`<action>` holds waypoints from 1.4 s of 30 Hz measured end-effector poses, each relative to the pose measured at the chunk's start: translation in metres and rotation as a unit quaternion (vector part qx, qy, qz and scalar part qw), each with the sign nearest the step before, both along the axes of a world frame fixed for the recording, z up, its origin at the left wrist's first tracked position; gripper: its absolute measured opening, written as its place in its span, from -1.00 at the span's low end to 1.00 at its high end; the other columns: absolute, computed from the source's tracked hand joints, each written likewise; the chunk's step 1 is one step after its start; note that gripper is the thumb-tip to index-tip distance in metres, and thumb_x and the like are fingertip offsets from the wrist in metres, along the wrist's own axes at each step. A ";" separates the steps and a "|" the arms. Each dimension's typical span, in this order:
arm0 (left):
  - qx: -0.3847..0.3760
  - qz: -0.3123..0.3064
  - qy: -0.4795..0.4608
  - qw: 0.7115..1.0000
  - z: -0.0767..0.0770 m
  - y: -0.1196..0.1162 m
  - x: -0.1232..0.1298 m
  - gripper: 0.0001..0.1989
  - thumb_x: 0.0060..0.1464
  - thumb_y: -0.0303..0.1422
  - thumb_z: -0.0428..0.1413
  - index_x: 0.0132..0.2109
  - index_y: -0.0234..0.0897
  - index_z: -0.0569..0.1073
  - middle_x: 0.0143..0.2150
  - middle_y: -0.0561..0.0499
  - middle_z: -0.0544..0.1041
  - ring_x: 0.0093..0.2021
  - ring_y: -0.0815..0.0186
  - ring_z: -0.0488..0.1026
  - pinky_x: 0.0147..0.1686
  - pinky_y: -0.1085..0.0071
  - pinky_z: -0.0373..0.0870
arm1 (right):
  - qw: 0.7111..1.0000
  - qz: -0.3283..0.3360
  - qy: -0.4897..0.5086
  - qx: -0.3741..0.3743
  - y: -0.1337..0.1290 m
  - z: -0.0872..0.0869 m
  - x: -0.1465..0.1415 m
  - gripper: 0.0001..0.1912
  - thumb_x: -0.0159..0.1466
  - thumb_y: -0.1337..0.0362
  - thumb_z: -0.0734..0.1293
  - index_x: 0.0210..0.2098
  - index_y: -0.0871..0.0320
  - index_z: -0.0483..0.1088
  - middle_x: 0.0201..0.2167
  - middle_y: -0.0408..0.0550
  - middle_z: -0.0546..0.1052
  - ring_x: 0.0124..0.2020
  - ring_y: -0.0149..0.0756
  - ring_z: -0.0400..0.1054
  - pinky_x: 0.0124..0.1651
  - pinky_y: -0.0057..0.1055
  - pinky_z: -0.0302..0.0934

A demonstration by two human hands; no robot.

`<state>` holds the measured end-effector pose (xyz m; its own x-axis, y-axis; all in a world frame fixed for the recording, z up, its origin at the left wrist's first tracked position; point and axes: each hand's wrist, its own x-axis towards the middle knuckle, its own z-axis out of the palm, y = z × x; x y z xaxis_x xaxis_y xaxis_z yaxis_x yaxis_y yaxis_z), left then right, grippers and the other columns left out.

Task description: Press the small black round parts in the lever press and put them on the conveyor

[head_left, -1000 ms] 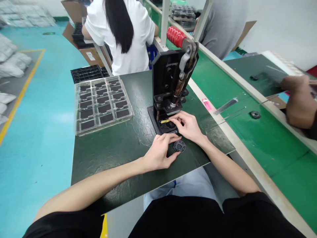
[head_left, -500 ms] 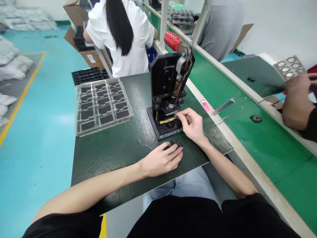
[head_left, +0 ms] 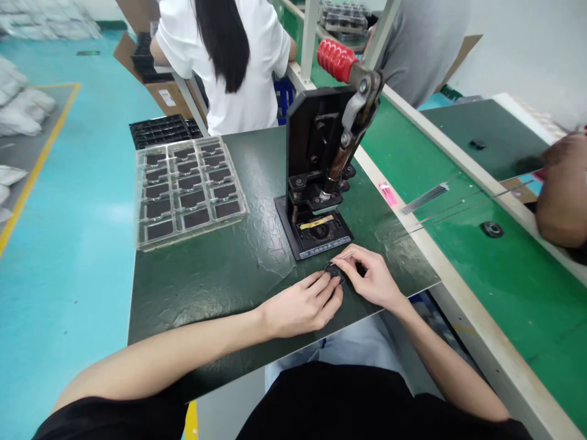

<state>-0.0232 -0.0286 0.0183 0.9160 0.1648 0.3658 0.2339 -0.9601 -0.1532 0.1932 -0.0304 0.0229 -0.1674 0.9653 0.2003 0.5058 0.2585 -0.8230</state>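
A small round black part lies near the table's front edge, in front of the press. My left hand grips it from the left with curled fingers. My right hand pinches a thin metal rod, whose end is at the black part. Behind both hands stands a black hand press with a red handle. On its base lies a yellow strip over a round recess.
A clear tray with dark rectangular pieces sits on the left of the table. Thin rods and a black ring lie on the green belt to the right. Other people sit beyond and at the right.
My right hand has moved from the press base down toward my left hand with the thin rod. My left hand still holds the black part. The view has shifted slightly.
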 end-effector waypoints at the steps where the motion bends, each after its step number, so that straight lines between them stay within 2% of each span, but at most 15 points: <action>1: 0.001 0.001 -0.001 1.000 0.000 0.000 0.000 -0.66 0.38 -0.36 0.05 0.13 -0.56 0.49 0.13 -0.39 0.59 0.09 0.05 0.58 0.20 0.16 0.42 | 1.000 0.004 -0.004 0.001 0.001 0.001 -0.001 -0.71 0.45 0.11 0.30 -0.32 0.13 0.49 -0.43 -0.06 0.52 -0.46 -0.33 0.34 -0.44 -0.40 0.21; 9: 0.023 0.010 -0.001 1.000 0.001 -0.001 0.001 -0.67 0.40 -0.38 -0.03 0.12 -0.53 0.49 0.09 -0.31 0.63 0.11 0.08 0.59 0.23 0.22 0.45 | 0.994 0.034 -0.060 0.081 -0.003 0.003 -0.006 -0.82 0.46 0.32 0.26 -0.29 0.12 0.42 -0.42 -0.07 0.48 -0.42 -0.32 0.37 -0.37 -0.37 0.25; 13: 0.009 0.008 0.008 1.000 0.002 0.000 0.002 -0.67 0.41 -0.39 -0.03 0.12 -0.53 0.48 0.02 -0.30 0.65 0.12 0.07 0.58 0.23 0.22 0.47 | 0.980 0.058 -0.131 0.136 -0.003 0.004 -0.007 -0.79 0.47 0.36 0.21 -0.30 0.10 0.38 -0.38 -0.03 0.49 -0.33 -0.23 0.38 -0.23 -0.28 0.28; 17: 0.003 0.011 -0.006 1.000 0.003 0.000 0.004 -0.67 0.40 -0.42 -0.03 0.11 -0.59 0.48 0.00 -0.32 0.65 0.11 0.07 0.58 0.21 0.24 0.50 | 0.966 0.069 -0.188 0.160 -0.002 0.004 -0.009 -0.75 0.48 0.38 0.18 -0.34 0.10 0.34 -0.40 -0.01 0.46 -0.33 -0.20 0.33 -0.24 -0.26 0.25; 21: -0.001 0.019 -0.014 1.000 0.003 0.000 0.006 -0.69 0.39 -0.44 -0.01 0.09 -0.61 0.49 -0.04 -0.34 0.65 0.08 0.07 0.59 0.15 0.25 0.55 | 0.967 0.066 -0.180 0.171 -0.002 0.001 -0.012 -0.74 0.48 0.39 0.17 -0.35 0.11 0.34 -0.42 -0.02 0.44 -0.35 -0.23 0.31 -0.25 -0.28 0.25; 24: 0.000 0.024 -0.016 1.000 0.000 -0.001 0.006 -0.71 0.37 -0.45 0.00 0.07 -0.59 0.50 -0.05 -0.33 0.65 0.09 0.08 0.58 0.10 0.28 0.58 | 0.982 0.057 -0.115 0.141 0.000 0.000 -0.011 -0.74 0.47 0.34 0.22 -0.37 0.13 0.36 -0.44 -0.05 0.45 -0.37 -0.28 0.33 -0.29 -0.32 0.26; 26: 0.006 0.028 -0.026 0.999 -0.002 -0.002 0.006 -0.72 0.36 -0.46 0.02 0.05 -0.58 0.51 0.00 -0.33 0.65 0.09 0.09 0.58 0.10 0.31 0.59 | 0.994 0.006 -0.027 0.104 0.001 0.000 -0.008 -0.75 0.47 0.30 0.25 -0.35 0.14 0.41 -0.44 -0.08 0.48 -0.44 -0.35 0.34 -0.36 -0.37 0.26; 28: 0.011 0.033 -0.031 0.999 -0.004 -0.003 0.006 -0.73 0.35 -0.45 0.04 0.05 -0.58 0.52 0.05 -0.34 0.64 0.10 0.10 0.58 0.12 0.31 0.57 | 0.990 -0.092 0.061 0.088 0.002 0.001 -0.002 -0.79 0.49 0.27 0.25 -0.24 0.15 0.48 -0.48 -0.13 0.47 -0.53 -0.41 0.29 -0.46 -0.43 0.23; 30: 0.014 0.034 -0.032 0.999 -0.005 -0.004 0.006 -0.73 0.35 -0.44 0.06 0.04 -0.59 0.52 0.06 -0.35 0.63 0.11 0.09 0.58 0.15 0.30 0.56 | 0.975 -0.171 0.093 0.105 -0.001 0.001 0.004 -0.78 0.50 0.28 0.23 -0.09 0.14 0.52 -0.48 -0.14 0.49 -0.57 -0.44 0.26 -0.49 -0.44 0.25; 31: 0.014 0.033 -0.033 0.999 -0.006 -0.004 0.006 -0.73 0.35 -0.44 0.07 0.04 -0.60 0.52 0.06 -0.35 0.63 0.11 0.09 0.58 0.16 0.29 0.55 | 0.973 -0.179 0.078 0.120 -0.004 0.000 0.006 -0.76 0.50 0.30 0.22 0.00 0.13 0.52 -0.42 -0.11 0.54 -0.55 -0.42 0.30 -0.46 -0.43 0.29; 32: 0.014 0.031 -0.036 0.999 -0.006 -0.004 0.006 -0.73 0.34 -0.45 0.07 0.04 -0.60 0.52 0.05 -0.36 0.63 0.11 0.08 0.58 0.17 0.29 0.55 | 0.975 -0.163 0.047 0.140 -0.007 -0.001 0.008 -0.72 0.49 0.34 0.22 0.08 0.11 0.52 -0.31 -0.05 0.60 -0.47 -0.39 0.37 -0.39 -0.40 0.36; 34: 0.016 0.029 -0.042 0.999 -0.005 -0.004 0.005 -0.73 0.34 -0.45 0.06 0.04 -0.60 0.52 0.05 -0.35 0.64 0.10 0.09 0.59 0.16 0.30 0.55 | 0.979 -0.088 -0.034 0.182 -0.013 -0.004 0.010 -0.55 0.47 0.44 0.19 0.27 0.06 0.42 0.00 0.06 0.62 -0.20 -0.26 0.50 -0.19 -0.29 0.48; 37: 0.023 0.030 -0.048 0.998 -0.005 -0.003 0.005 -0.73 0.35 -0.45 0.04 0.04 -0.57 0.52 0.06 -0.32 0.64 0.08 0.12 0.60 0.16 0.30 0.56 | 0.970 0.024 -0.097 0.222 -0.019 -0.005 0.009 -0.30 0.43 0.55 0.14 0.50 0.03 0.10 0.30 0.10 0.45 0.17 -0.11 0.43 0.02 -0.15 0.51; 39: 0.027 0.031 -0.052 0.998 -0.005 -0.003 0.005 -0.73 0.36 -0.45 0.03 0.04 -0.57 0.52 0.05 -0.32 0.65 0.08 0.12 0.60 0.17 0.30 0.55 | 0.968 0.040 -0.080 0.234 -0.018 -0.004 0.008 -0.27 0.42 0.57 0.15 0.51 0.02 0.06 0.31 0.09 0.44 0.17 -0.12 0.45 0.02 -0.15 0.53; 42: 0.032 0.029 -0.051 0.998 -0.006 -0.003 0.005 -0.71 0.37 -0.43 0.04 0.05 -0.59 0.52 0.04 -0.34 0.65 0.07 0.12 0.60 0.20 0.28 0.53 | 0.966 0.003 -0.035 0.255 -0.013 -0.002 0.005 -0.35 0.38 0.58 0.25 0.37 -0.05 0.34 0.13 0.00 0.60 -0.01 -0.17 0.55 -0.04 -0.18 0.55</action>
<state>-0.0177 -0.0311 0.0122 0.8629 0.1902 0.4682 0.3069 -0.9333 -0.1864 0.1985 -0.0432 0.0212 -0.2034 0.7429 0.6378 0.5522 0.6249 -0.5519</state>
